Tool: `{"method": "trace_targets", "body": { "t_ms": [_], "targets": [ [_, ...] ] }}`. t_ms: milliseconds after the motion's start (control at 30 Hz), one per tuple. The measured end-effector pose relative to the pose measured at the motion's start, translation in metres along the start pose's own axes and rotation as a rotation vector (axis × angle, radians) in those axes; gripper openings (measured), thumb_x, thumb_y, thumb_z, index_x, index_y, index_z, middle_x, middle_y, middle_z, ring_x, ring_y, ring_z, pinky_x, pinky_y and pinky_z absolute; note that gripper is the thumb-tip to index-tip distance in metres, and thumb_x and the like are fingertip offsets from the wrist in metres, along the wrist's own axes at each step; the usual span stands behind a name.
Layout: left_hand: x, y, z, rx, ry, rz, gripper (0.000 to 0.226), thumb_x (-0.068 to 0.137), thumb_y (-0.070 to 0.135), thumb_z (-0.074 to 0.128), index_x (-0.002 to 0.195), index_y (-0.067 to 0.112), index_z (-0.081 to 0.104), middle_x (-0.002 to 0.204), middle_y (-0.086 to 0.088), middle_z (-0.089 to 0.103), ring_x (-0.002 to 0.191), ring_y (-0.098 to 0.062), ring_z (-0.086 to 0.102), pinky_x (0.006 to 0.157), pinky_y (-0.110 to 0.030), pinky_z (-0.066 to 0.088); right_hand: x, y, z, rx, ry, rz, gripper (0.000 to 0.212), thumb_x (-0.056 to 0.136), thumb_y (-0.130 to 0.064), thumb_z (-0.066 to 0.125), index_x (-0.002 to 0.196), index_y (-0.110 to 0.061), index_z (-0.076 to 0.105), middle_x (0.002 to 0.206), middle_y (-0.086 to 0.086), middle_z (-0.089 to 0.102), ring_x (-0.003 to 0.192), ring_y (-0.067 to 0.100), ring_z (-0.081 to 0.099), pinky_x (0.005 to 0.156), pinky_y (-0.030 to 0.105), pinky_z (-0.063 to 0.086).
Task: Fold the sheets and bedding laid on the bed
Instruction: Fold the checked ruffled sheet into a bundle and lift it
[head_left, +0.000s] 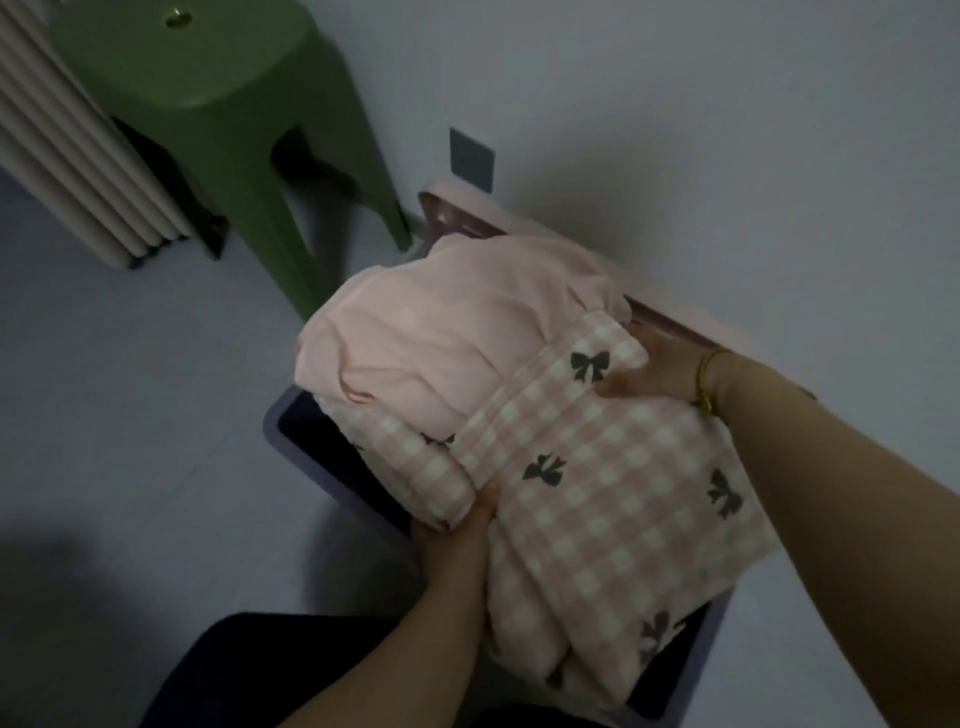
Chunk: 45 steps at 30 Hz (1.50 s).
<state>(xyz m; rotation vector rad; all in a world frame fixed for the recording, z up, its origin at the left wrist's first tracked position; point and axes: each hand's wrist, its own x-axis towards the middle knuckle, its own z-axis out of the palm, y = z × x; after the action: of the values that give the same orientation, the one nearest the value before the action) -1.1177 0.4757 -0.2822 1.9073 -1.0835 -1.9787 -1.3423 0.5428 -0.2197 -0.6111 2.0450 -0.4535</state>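
We find the bedding bundle (519, 405) filling most of the lavender basket (276, 422), leaving a dark gap (327, 447) at its left corner. A pink basket (462, 221) and the wall (727, 130) close the far side. The floor (130, 415) to the left lies open; the green stool (208, 104) stands well apart.

Bare forearms; a gold bracelet (707, 382) on the right wrist; dark trousers (249, 670).

Single head-worn view, looking forward and steeply down

Set close above the checked bedding (613, 499) piled in a purple basket (272, 421), forearms entering from the bottom and right edges, left hand (457, 525) and right hand (654, 374) near the middle; wide-angle, curving floor (130, 415) and wall (727, 130) toward the edges; green stool (208, 104) and radiator (62, 156) farther off at top left
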Motion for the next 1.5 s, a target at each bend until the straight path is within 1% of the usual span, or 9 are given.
{"method": "trace_targets", "body": {
  "t_ms": [233, 467, 667, 767, 833, 1000, 1100, 1233, 1500],
  "targets": [
    [0.068, -0.069, 0.042, -0.152, -0.031, -0.255, 0.099, 0.073, 0.028, 0.077, 0.147, 0.016, 0.014, 0.143, -0.01, 0.039, 0.122, -0.029, 0.046, 0.098, -0.045, 0.045, 0.096, 0.037, 0.035, -0.251, 0.05, 0.077, 0.084, 0.087, -0.03, 0.061, 0.149, -0.025, 0.004, 0.155, 0.0, 0.016, 0.139, 0.023, 0.025, 0.109, 0.032, 0.026],
    [0.093, -0.088, 0.059, 0.055, -0.286, -0.292, 0.035, 0.087, 0.009, 0.057, 0.121, 0.005, 0.055, 0.103, -0.005, 0.06, 0.099, -0.025, 0.056, 0.081, -0.028, 0.046, 0.107, 0.09, 0.114, -0.504, 0.164, 0.13, 0.09, 0.087, -0.041, 0.054, 0.146, -0.034, -0.013, 0.155, -0.007, -0.017, 0.144, 0.022, -0.012, 0.114, 0.052, -0.001],
    [0.072, -0.051, 0.018, 0.206, -0.218, 0.623, 0.08, 0.061, 0.036, 0.059, 0.134, 0.044, 0.027, 0.146, 0.012, 0.027, 0.132, -0.016, 0.032, 0.11, -0.038, 0.029, 0.084, 0.097, 0.152, -0.498, 0.446, 0.199, 0.081, 0.089, -0.061, 0.03, 0.143, -0.031, -0.022, 0.154, -0.002, -0.024, 0.142, 0.024, -0.019, 0.108, 0.059, -0.013],
    [0.103, -0.036, 0.036, 0.91, -0.14, 1.367, 0.071, 0.073, 0.05, 0.04, 0.14, 0.034, 0.022, 0.149, -0.003, 0.025, 0.133, -0.024, 0.02, 0.112, -0.038, 0.003, 0.079, 0.108, 0.174, -0.438, 0.43, 0.276, 0.093, 0.057, -0.085, -0.018, 0.129, -0.03, -0.037, 0.147, -0.003, -0.035, 0.141, 0.028, -0.022, 0.108, 0.061, -0.01],
    [0.132, -0.025, 0.055, 1.469, -0.136, 1.367, 0.09, 0.067, 0.064, 0.018, 0.148, 0.031, 0.0, 0.154, -0.014, 0.015, 0.141, -0.024, 0.006, 0.105, -0.039, -0.022, 0.079, 0.114, 0.18, -0.44, 0.379, 0.281, 0.105, 0.03, -0.081, -0.04, 0.122, -0.029, -0.04, 0.138, -0.005, -0.042, 0.14, 0.028, -0.024, 0.109, 0.06, -0.009],
    [0.178, -0.021, 0.063, 1.816, -0.316, 0.981, 0.106, 0.04, 0.072, -0.014, 0.135, 0.03, -0.034, 0.151, -0.001, -0.031, 0.14, -0.022, -0.027, 0.103, -0.049, -0.026, 0.083, 0.108, 0.163, -0.435, 0.347, 0.265, 0.075, 0.092, -0.055, 0.032, 0.148, -0.027, -0.01, 0.156, 0.0, -0.015, 0.144, 0.026, -0.011, 0.111, 0.056, -0.004],
    [0.183, -0.019, 0.06, 1.793, -0.309, 0.966, 0.1, 0.04, 0.073, -0.014, 0.125, 0.028, -0.038, 0.151, 0.0, -0.031, 0.14, -0.021, -0.027, 0.106, -0.049, -0.023, 0.078, 0.097, 0.131, -0.459, 0.938, -0.069, 0.055, 0.081, -0.032, 0.045, 0.132, -0.01, 0.044, 0.134, 0.014, 0.047, 0.121, 0.03, 0.043, 0.104, 0.048, 0.028],
    [0.184, -0.019, 0.057, 1.787, -0.335, 0.994, 0.097, 0.04, 0.073, -0.014, 0.122, 0.029, -0.038, 0.151, 0.0, -0.03, 0.14, -0.021, -0.027, 0.091, -0.043, -0.032, 0.056, 0.084, 0.062, -0.608, 1.584, -0.236, 0.046, 0.074, -0.023, 0.046, 0.119, -0.012, 0.042, 0.123, 0.013, 0.045, 0.114, 0.029, 0.035, 0.099, 0.049, 0.033],
    [0.183, -0.018, 0.052, 1.766, -0.354, 1.039, 0.094, 0.041, 0.073, -0.013, 0.123, 0.031, -0.037, 0.152, 0.0, -0.029, 0.14, -0.02, -0.027, 0.076, -0.034, -0.043, 0.056, 0.072, 0.0, -0.708, 0.874, 0.276, 0.06, 0.092, -0.029, 0.053, 0.143, -0.014, 0.025, 0.14, 0.014, 0.038, 0.125, 0.031, 0.041, 0.102, 0.041, 0.029]
  ]
}}
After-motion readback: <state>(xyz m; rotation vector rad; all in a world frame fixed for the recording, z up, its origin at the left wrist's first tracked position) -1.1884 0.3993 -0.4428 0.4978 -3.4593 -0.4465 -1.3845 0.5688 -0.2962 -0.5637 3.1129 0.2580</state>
